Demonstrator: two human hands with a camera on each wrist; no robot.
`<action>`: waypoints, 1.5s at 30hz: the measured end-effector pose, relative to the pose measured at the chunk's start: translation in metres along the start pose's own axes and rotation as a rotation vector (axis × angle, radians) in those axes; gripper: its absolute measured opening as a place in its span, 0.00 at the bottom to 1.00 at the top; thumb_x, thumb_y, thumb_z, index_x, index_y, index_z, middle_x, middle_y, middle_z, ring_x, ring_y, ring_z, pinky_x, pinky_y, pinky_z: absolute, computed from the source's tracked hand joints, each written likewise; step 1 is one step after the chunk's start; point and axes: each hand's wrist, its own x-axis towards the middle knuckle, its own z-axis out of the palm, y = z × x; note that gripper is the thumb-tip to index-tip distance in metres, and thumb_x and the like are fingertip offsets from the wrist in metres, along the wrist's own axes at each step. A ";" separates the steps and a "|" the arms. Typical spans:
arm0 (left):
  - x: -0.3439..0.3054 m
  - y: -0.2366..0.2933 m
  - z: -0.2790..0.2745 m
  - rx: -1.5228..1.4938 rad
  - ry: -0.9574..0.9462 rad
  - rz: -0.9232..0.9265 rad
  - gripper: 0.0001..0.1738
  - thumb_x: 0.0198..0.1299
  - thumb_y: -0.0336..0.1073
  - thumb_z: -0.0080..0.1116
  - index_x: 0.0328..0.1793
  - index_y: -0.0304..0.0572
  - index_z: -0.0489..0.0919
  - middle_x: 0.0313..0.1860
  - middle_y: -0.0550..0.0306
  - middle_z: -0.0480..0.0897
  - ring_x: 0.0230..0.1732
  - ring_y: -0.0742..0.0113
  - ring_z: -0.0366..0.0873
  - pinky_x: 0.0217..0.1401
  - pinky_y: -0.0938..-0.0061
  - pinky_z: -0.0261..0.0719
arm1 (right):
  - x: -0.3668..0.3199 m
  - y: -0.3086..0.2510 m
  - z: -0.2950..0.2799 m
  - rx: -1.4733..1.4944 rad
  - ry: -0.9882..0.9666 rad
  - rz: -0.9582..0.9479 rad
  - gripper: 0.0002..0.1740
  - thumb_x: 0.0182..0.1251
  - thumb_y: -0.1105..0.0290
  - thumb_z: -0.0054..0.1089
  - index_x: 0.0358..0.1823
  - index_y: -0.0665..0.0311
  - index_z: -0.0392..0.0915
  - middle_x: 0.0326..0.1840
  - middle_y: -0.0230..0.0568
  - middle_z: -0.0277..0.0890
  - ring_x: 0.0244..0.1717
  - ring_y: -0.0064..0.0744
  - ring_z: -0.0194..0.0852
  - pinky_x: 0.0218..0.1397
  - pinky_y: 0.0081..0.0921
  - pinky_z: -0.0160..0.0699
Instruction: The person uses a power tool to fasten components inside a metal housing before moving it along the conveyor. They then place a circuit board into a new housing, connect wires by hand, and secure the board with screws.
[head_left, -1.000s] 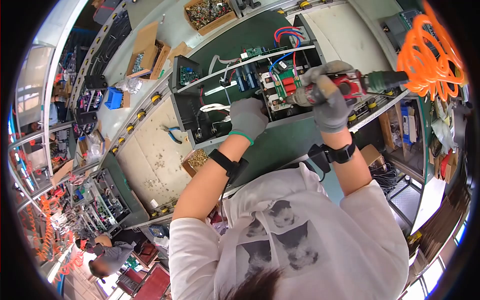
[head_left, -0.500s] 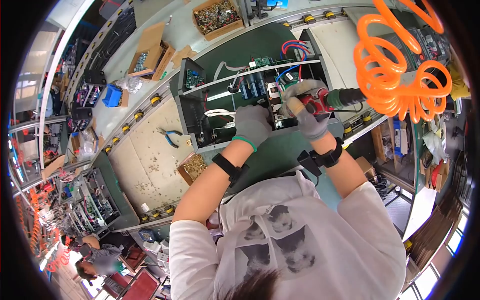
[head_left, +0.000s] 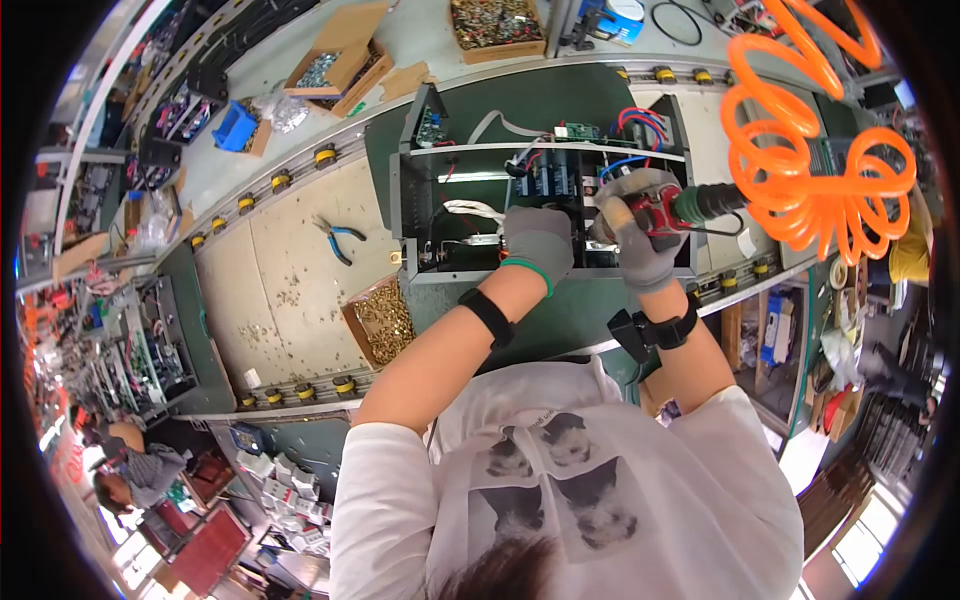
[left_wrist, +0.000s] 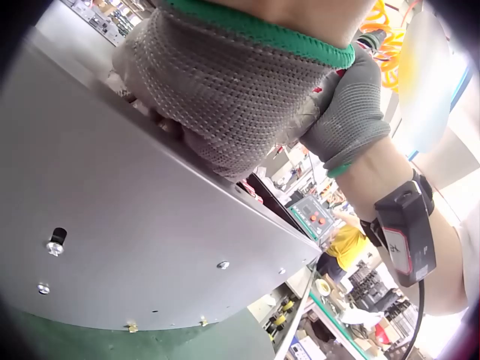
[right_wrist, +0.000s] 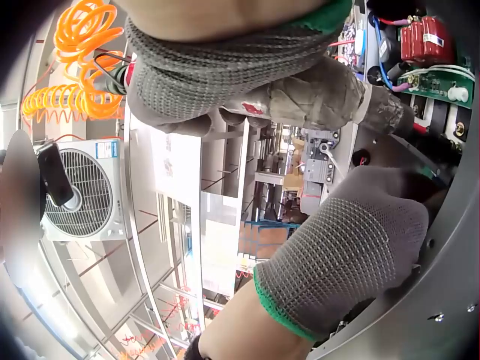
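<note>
A grey metal chassis (head_left: pixel 460 276) full of wiring and circuit boards lies on the green work surface. My gloved left hand (head_left: pixel 538 245) reaches over its near wall, with the fingers hidden inside. In my gloved right hand (head_left: pixel 643 258) I grip a red air screwdriver (head_left: pixel 660 214), its front wrapped in worn tape (right_wrist: pixel 319 94). The tool's nose points down into the chassis, close to the left hand's fingertips in the right wrist view. A red component block (right_wrist: pixel 427 39) and a green circuit board (right_wrist: pixel 446 84) sit beside the nose.
An orange coiled hose (head_left: pixel 760 165) hangs at the right, by the tool's rear end. Blue-handled pliers (head_left: pixel 343 243) and a box of brass-coloured screws (head_left: pixel 383 320) lie left of the chassis. Rollers (head_left: pixel 325 155) line the bench, and cardboard boxes (head_left: pixel 497 28) stand behind.
The head view has turned, so the chassis looks more level. My right hand has brought the screwdriver from a sideways slant to a steeper stance, nearer the left hand, which stays in the chassis.
</note>
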 end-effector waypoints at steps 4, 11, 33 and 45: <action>-0.001 -0.004 0.000 -0.057 -0.007 0.024 0.10 0.49 0.39 0.61 0.37 0.48 0.85 0.34 0.56 0.86 0.40 0.57 0.83 0.47 0.68 0.73 | -0.005 0.006 0.003 0.001 0.030 0.015 0.16 0.53 0.85 0.61 0.42 0.64 0.69 0.31 0.38 0.75 0.26 0.22 0.73 0.28 0.20 0.75; -0.004 -0.007 -0.008 -0.067 -0.056 0.055 0.10 0.50 0.40 0.61 0.39 0.49 0.86 0.36 0.57 0.85 0.42 0.58 0.83 0.48 0.68 0.71 | -0.011 0.010 0.004 0.037 -0.023 0.025 0.16 0.57 0.85 0.57 0.43 0.63 0.65 0.30 0.44 0.75 0.23 0.24 0.72 0.24 0.22 0.75; -0.083 -0.052 0.041 -2.216 -0.010 0.025 0.15 0.68 0.30 0.45 0.58 0.35 0.71 0.44 0.58 0.75 0.43 0.71 0.77 0.48 0.79 0.77 | -0.012 -0.006 0.006 0.035 0.037 0.119 0.18 0.52 0.88 0.58 0.44 0.65 0.69 0.39 0.41 0.75 0.39 0.28 0.75 0.42 0.25 0.78; -0.066 -0.023 0.035 -2.373 -0.124 0.043 0.15 0.71 0.45 0.48 0.47 0.39 0.75 0.31 0.62 0.76 0.27 0.78 0.70 0.24 0.88 0.64 | -0.007 -0.094 0.017 0.418 -0.074 -0.176 0.17 0.56 0.77 0.56 0.47 0.60 0.66 0.35 0.44 0.71 0.40 0.42 0.73 0.35 0.39 0.78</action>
